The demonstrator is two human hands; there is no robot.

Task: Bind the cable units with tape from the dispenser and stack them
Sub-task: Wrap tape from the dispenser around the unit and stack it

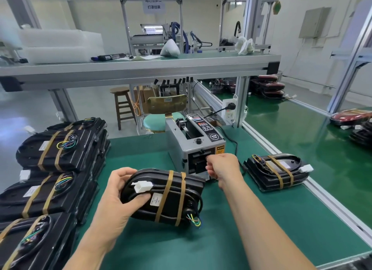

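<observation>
While the left hand (116, 197) grips a black cable unit (171, 197) by its rounded end, thumb on top beside the white connector (142, 186), the unit sits tilted just in front of the tape dispenser (193, 140), over the green mat (261, 219). Two tan tape bands cross it. Right hand (223, 167): fingers curled at the dispenser's front outlet; cannot tell whether they pinch tape. Left of dispenser: stacks of banded units (58, 149). Right of dispenser: single banded unit (275, 171), flat on the mat.
</observation>
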